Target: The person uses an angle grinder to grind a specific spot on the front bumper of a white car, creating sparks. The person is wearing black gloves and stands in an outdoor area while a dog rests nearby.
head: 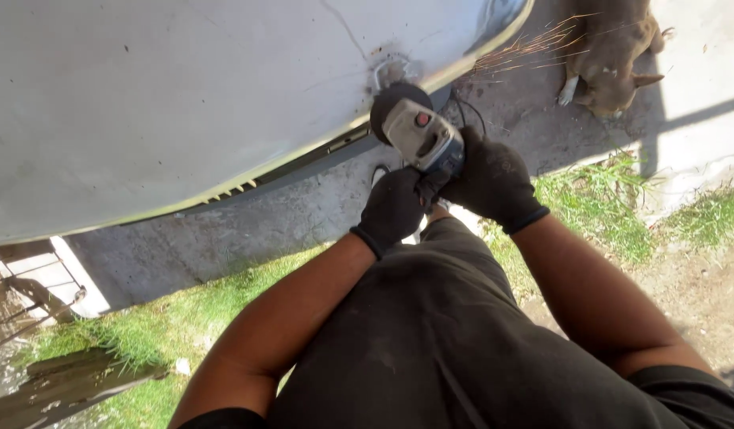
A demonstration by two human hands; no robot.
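Both my hands wear black gloves and grip an angle grinder (421, 135) with a grey head and blue body. My left hand (392, 208) holds its rear from below. My right hand (494, 181) wraps the body on the right side. The dark grinding disc (395, 101) presses against a bare-metal spot (389, 70) near the edge of a large white curved metal panel (184, 103). Orange sparks (526, 48) fly off to the upper right.
A brown dog (613, 56) lies on the concrete (247, 230) at the upper right, close to the sparks. Grass (597, 214) borders the concrete. A metal grate (25, 298) and a plank (65, 385) sit at the lower left. My dark trousers (430, 334) fill the foreground.
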